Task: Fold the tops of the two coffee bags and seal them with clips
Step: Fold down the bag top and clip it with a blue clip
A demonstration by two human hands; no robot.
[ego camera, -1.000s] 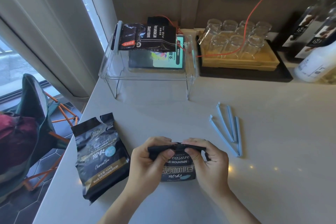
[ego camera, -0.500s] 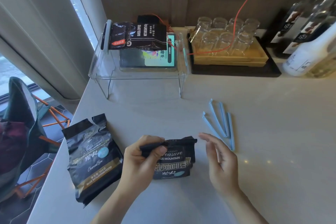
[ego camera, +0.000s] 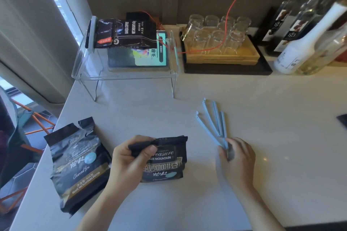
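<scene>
A small black coffee bag lies on the white counter in front of me. My left hand pinches its folded top at the left end, thumb on the front. A second, larger black coffee bag lies flat to the left near the counter edge, its top unfolded and crumpled. Several light blue clips lie fanned out to the right of the small bag. My right hand reaches their near ends, fingertips touching the closest clip where the clips meet; the clips still lie flat.
A clear acrylic stand at the back carries another dark coffee bag over a lit tablet. A wooden tray of upturned glasses and several bottles stand at the back right. An orange cable runs from the wall socket.
My right hand let go of the folded bag top and moved right to the clips. The left hand alone keeps the fold pinched.
</scene>
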